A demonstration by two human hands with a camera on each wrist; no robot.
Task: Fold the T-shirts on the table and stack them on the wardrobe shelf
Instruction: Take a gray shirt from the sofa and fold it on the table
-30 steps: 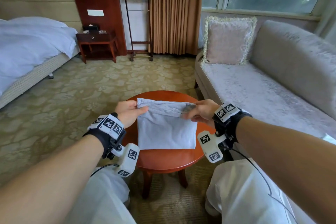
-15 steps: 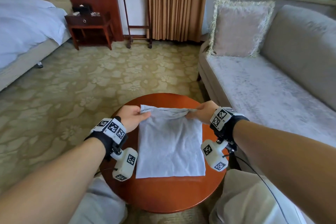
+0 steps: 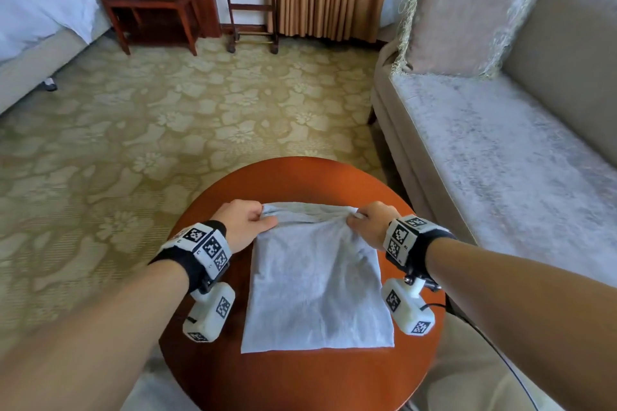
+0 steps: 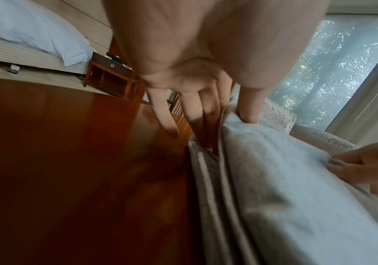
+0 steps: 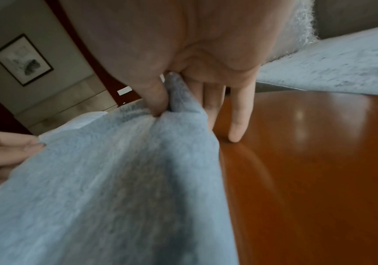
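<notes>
The grey T-shirt [image 3: 317, 280] lay part-folded on the round worktop [image 3: 293, 377]. The left hand [image 3: 242, 222] and right hand [image 3: 372, 222] each pinched a far corner, fingers [image 5: 158, 100] clamped on cloth, probably to draw that edge toward the person for the next fold.

T-shirt [image 3: 317, 280]: pale grey-blue knit cloth, matt, faintly heathered; soft and slightly fuzzy in the wrist views. Round table [image 3: 300, 377]: reddish-brown wood, smooth and glossy, showing pale reflections in the right wrist view. Carpet [image 3: 140, 130], left of frame: matt woven pile with a floral pattern. Sofa [image 3: 500, 150], right of frame: mottled grey velvety cloth. Cushion [image 3: 467, 10], upper right: similar cloth, fringed edge. Wrist units [image 3: 210, 314]: matt white plastic.
</notes>
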